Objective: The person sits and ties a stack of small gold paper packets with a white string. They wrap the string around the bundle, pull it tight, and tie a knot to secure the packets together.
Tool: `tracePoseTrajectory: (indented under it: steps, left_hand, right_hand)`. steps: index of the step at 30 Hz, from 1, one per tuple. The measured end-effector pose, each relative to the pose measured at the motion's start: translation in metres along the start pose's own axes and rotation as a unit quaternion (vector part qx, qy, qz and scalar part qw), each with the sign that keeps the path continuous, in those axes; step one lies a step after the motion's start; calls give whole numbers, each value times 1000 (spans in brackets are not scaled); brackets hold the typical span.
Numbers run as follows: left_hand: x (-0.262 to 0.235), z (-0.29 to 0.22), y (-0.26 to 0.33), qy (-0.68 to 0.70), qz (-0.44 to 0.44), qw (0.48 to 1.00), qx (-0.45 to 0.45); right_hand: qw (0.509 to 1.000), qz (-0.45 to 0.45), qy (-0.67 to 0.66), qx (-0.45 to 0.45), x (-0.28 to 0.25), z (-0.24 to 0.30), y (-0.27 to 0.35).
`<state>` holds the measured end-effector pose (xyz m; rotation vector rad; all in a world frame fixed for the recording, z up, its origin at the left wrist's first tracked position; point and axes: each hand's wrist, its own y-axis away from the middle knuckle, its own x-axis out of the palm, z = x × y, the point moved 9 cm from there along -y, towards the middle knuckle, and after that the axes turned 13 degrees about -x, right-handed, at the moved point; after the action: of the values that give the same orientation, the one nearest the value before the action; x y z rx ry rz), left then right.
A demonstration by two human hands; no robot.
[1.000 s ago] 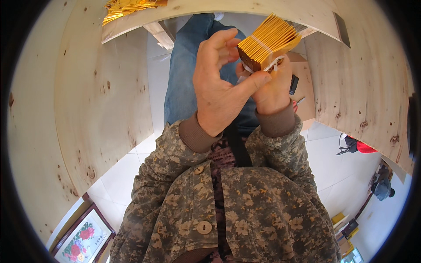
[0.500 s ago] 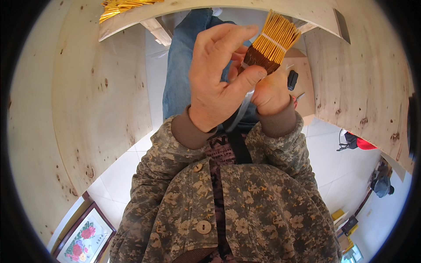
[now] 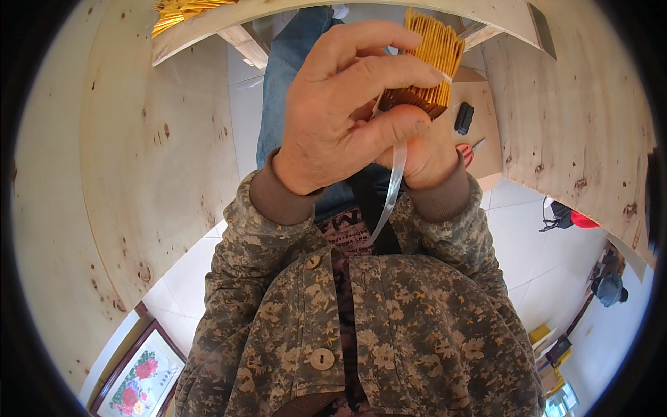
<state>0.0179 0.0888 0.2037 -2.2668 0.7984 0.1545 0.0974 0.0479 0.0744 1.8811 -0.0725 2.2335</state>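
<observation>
While both hands grip: yellow stick bundle [image 3: 424, 66] | clear strip [image 3: 392, 187] hanging, perhaps tape

Golden-yellow sticks with dark brown ends form the bundle [image 3: 425, 62], trailing a clear strip [image 3: 391, 191]. The jacket [image 3: 389, 326] carries a tan-and-olive flecked camouflage pattern; jeans [image 3: 285, 76] are blue, and 1 framed picture [image 3: 139, 375] shows red flowers.
</observation>
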Motion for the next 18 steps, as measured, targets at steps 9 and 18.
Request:
tracePoseTrajectory:
  steps: [9,18]
  left_hand:
    - [1,-2,3,-41,26,999,-5]
    - [-4,-7,16,-114,-24,992,55]
  right_hand:
    - [1000,-7,-19,-1,-1,3,-1]
    - [970,-189,145,-50,-23,20,5]
